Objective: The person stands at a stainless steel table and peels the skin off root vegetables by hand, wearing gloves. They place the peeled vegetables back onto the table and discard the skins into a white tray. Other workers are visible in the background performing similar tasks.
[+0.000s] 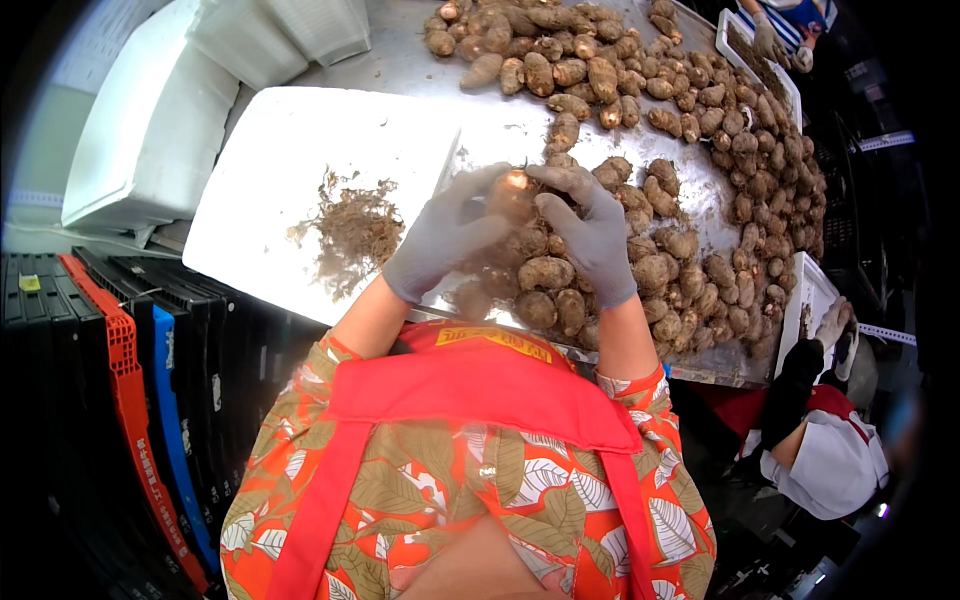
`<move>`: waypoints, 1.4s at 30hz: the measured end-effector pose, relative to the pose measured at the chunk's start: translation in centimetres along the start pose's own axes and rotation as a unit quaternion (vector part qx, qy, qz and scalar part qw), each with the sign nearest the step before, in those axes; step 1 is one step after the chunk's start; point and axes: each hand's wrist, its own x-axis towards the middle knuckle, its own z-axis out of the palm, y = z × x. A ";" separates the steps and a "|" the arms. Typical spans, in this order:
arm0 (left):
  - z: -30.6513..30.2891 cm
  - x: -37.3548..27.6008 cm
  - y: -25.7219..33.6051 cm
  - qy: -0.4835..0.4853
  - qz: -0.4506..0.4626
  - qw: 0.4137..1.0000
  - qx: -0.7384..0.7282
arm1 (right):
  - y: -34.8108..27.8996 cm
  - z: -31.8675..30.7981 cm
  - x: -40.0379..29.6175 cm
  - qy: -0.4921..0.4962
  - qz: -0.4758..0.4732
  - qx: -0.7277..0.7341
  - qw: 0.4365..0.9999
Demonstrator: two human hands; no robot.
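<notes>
A brown taro corm (pixel 513 193) with a pale cut end is held between my two grey-gloved hands, over other corms on the metal table. My left hand (pixel 454 236) wraps around its left side, slightly blurred. On the opposite side, the index finger and thumb of my right hand (pixel 592 232) press against it. Below and between the hands lie loose taro corms (pixel 545 274), partly hidden by my fingers. Left of my left hand, a white foam board (pixel 255 202) carries a heap of brown fibrous peelings (pixel 360 225).
Many taro corms (pixel 600 75) spread across the metal table (pixel 397 67). White foam boxes (pixel 150 112) stand at the upper left, above stacked black crates (pixel 210 360). Gloved co-workers' hands (pixel 766 37) (pixel 832 322) are beside white trays (pixel 806 300) at the right.
</notes>
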 end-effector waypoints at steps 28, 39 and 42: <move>-1.1 0.8 -2.5 -0.034 0.002 0.983 -0.181 | 1.3 -0.5 -1.2 -0.214 -0.018 -0.177 0.961; -0.7 0.7 -2.8 -0.118 -0.031 0.917 -0.379 | 0.1 -0.9 1.3 -0.030 0.102 0.022 0.994; -0.6 0.8 -2.8 -0.106 -0.038 0.928 -0.355 | 1.2 0.0 1.0 -0.031 0.063 0.022 0.997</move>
